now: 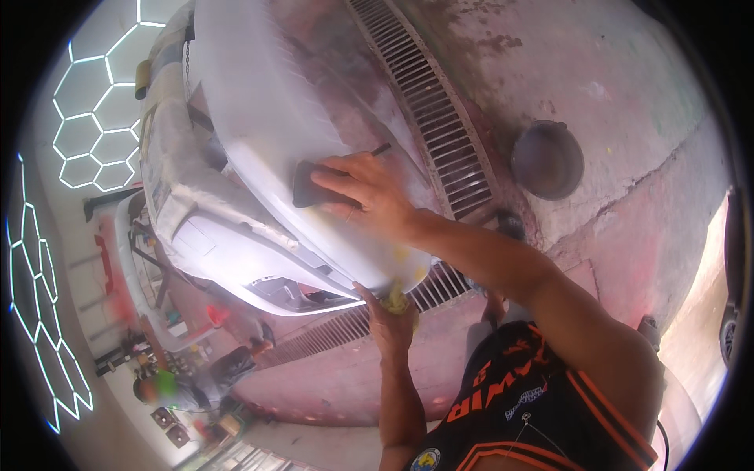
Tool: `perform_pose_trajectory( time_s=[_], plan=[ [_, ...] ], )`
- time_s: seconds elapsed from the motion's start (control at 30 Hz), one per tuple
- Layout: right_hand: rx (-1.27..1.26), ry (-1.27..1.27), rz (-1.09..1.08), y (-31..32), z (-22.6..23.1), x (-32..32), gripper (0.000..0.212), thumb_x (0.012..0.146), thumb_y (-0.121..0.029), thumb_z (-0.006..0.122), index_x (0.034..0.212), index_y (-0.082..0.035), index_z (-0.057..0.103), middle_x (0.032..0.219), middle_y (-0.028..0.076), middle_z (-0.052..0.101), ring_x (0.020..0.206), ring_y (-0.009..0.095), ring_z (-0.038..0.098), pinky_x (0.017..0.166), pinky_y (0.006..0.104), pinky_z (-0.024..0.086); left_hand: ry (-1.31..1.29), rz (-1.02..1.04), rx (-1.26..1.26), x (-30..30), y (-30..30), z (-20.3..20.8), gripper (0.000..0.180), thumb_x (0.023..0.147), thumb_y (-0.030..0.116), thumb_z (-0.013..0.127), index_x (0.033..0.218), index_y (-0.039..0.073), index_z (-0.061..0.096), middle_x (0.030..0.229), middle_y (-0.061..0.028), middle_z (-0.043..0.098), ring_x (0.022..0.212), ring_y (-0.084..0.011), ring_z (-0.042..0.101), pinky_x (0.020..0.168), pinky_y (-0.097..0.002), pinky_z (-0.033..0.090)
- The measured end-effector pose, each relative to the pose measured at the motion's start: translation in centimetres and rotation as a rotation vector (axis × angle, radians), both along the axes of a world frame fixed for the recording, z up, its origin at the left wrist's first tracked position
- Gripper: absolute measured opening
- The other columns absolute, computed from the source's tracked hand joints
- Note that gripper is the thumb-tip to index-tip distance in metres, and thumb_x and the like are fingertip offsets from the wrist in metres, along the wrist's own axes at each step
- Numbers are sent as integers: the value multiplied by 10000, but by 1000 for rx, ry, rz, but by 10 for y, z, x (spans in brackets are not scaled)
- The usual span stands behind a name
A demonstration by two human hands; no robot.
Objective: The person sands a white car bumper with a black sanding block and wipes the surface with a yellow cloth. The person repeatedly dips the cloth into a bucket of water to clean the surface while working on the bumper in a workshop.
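A pale, whitish car body panel point(271, 118) with dusty, matte patches curves down the middle of the view. My right hand point(365, 192) lies on it, its fingers bent over a dark grey block point(305, 185) pressed against the surface, which looks like a sanding block. Lower down, my left hand point(390, 320) is at the panel's bottom edge. A crumpled yellowish cloth or sponge point(397, 301) is gripped in it, partly hidden by the fingers. Beside the panel sits a glossy white section with a lamp-like opening point(287, 292).
A long metal drain grate point(432, 102) runs along the floor past the panel. A grey bucket point(547, 159) stands on the stained concrete beyond it. Another person point(184, 386) is at the lower left, near a second white bumper-like part point(133, 259). Hexagonal lights point(94, 145) glow overhead.
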State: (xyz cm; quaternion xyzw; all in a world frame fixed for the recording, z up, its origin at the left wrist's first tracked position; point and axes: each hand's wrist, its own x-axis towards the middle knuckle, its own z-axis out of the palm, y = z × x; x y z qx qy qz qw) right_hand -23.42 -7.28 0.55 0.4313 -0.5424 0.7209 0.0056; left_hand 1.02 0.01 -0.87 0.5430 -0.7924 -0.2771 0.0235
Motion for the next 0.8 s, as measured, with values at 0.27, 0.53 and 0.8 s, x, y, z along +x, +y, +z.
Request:
perform_pose_trajectory(
  time_s=[0.27,0.53,0.8],
  plan=[
    [63,-81,138,44,-72,43,565,855,-174,848,1391,-191,671,1365,151,614,1188,339,595,988,455,505,-11,-15,26,-1,-1,4,1180,813,158,788,1655,11,-26,1388,-360,568,1229,-525,609,1025,-511,491],
    [-40,-154,85,7,-3,35,597,874,-165,837,1433,-163,629,1387,164,597,1172,366,598,997,468,507,-2,-25,26,0,-4,1,1183,823,188,787,1652,3,-36,1379,-359,574,1218,-524,611,1018,-512,493],
    [53,-90,104,54,-71,62,606,854,-182,854,1417,-166,627,1373,171,586,1175,362,589,991,454,510,-74,-3,57,-1,-2,7,1186,833,217,785,1654,10,-45,1346,-362,589,1186,-519,626,1009,-514,495]
  ],
)
